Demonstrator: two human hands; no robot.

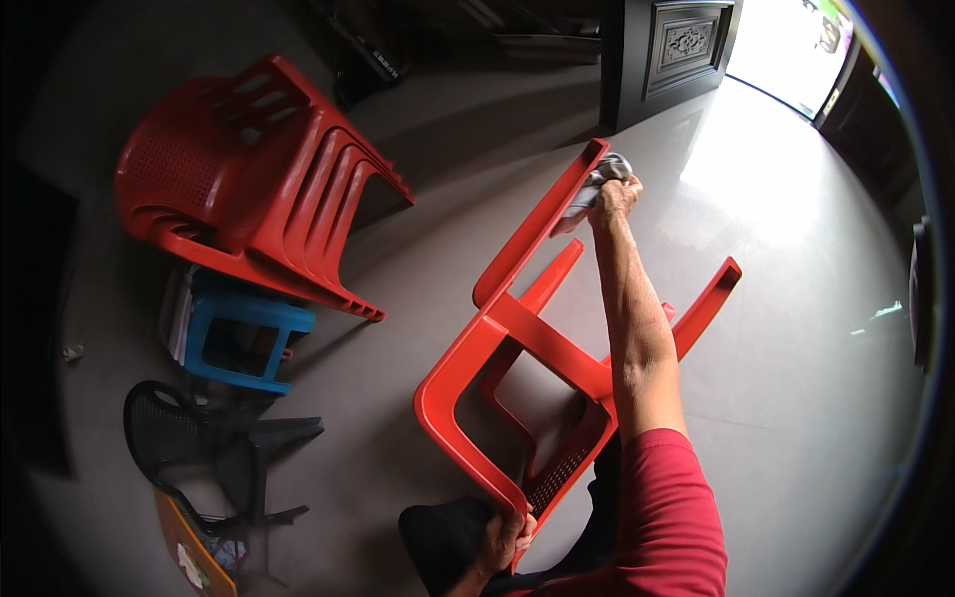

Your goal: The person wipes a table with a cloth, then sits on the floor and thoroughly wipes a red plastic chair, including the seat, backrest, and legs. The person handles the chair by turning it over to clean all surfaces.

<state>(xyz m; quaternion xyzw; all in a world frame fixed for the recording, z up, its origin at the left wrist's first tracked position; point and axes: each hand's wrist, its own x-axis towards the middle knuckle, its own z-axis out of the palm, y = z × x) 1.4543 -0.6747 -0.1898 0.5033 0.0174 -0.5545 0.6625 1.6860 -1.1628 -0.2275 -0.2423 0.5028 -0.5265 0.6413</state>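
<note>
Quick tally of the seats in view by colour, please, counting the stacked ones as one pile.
Red: 2, the tipped chair gripped by the left hand and wiped with a cloth by the right hand, plus the stacked pile
Blue stool: 1
Black chair: 1
Total: 4

Chairs, stool, cloth and hands, counted

One tipped red plastic chair [517, 348]; one stack of red plastic armchairs [249, 189], about four by their nested legs; one black plastic chair [199, 448]; one blue plastic stool [244, 338]; one grey cloth [597, 184]; two hands.
</note>
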